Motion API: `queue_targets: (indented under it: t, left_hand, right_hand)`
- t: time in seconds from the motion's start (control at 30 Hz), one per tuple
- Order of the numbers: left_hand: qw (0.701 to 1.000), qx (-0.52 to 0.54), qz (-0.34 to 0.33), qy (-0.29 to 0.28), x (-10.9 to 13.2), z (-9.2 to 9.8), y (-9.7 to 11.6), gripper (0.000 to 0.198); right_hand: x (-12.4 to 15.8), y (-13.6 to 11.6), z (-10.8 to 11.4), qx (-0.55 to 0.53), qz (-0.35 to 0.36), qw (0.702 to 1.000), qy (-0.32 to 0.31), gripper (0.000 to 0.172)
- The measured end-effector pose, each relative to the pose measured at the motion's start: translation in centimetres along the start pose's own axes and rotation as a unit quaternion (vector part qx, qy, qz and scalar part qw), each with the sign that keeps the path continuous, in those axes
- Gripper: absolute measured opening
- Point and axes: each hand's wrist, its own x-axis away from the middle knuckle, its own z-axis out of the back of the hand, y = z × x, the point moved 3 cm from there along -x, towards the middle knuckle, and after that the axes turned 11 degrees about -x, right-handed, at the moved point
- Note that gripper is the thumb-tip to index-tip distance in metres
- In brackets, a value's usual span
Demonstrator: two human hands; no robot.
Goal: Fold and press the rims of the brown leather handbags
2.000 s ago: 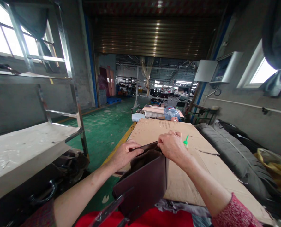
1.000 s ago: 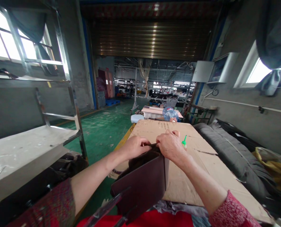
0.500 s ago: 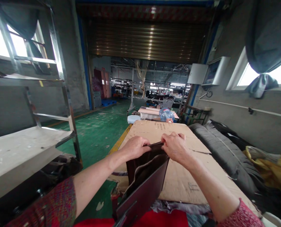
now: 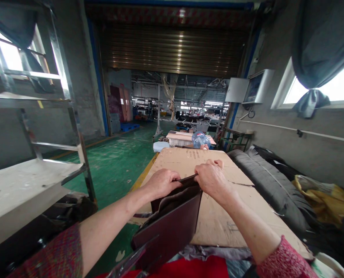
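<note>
Our left hand (image 4: 164,184) and right hand (image 4: 214,180) pinch the far rim of a dark brown bag (image 4: 172,229), though much of each grip is hidden from us. The bag's mouth gapes, its inside too dark to make out. It tilts at the near edge of the worktop (image 4: 212,224), above red cloth (image 4: 206,269); we cannot tell what bears it. Its plastic-wrapped handle (image 4: 134,258) is cut off below. Printing (image 4: 193,154) on the worktop's cardboard (image 4: 179,161) and the label on the water bottle (image 4: 201,142) beyond defeat our reading.
</note>
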Motion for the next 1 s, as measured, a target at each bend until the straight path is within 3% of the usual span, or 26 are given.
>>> queue_targets:
  t: [0.27,0.47,0.6,0.7,0.77,0.87,0.93,1.0]
  left_hand:
    - [1.0,0.011,0.008,-0.007,-0.2,0.2,-0.1,0.019]
    - [0.997,-0.022,0.032,-0.065,-2.1,0.5,0.9,0.02]
    - [0.999,0.019,-0.015,-0.042,-4.1,0.1,2.5,0.025]
    - [0.999,-0.002,-0.03,-0.024,-4.7,-0.3,3.2,0.024]
    - [0.999,-0.019,-0.025,-0.016,-4.8,-0.4,3.2,0.027]
    - [0.999,-0.045,-0.017,0.005,-4.8,-0.3,3.1,0.029]
    - [0.999,-0.05,-0.016,0.007,-4.8,-0.1,3.0,0.029]
    - [0.999,-0.042,-0.015,0.005,-4.8,-0.1,2.9,0.029]
  right_hand:
    - [0.0,0.3,0.0,-0.013,0.006,1.0,0.0,0.01]
    - [-0.6,0.2,0.0,0.005,0.03,0.999,-0.032,0.012]
    - [-0.4,0.5,0.0,-0.026,0.011,0.999,-0.028,0.014]
    - [0.2,1.1,0.0,-0.118,-0.006,0.993,-0.018,0.025]
    - [0.6,1.7,-0.1,-0.23,-0.015,0.973,-0.003,0.033]
    - [1.0,3.4,-0.3,-0.403,-0.034,0.914,0.044,0.032]
    - [1.5,4.4,-0.3,-0.464,-0.053,0.881,0.081,0.03]
    - [2.6,4.5,0.1,-0.477,-0.06,0.87,0.108,0.027]
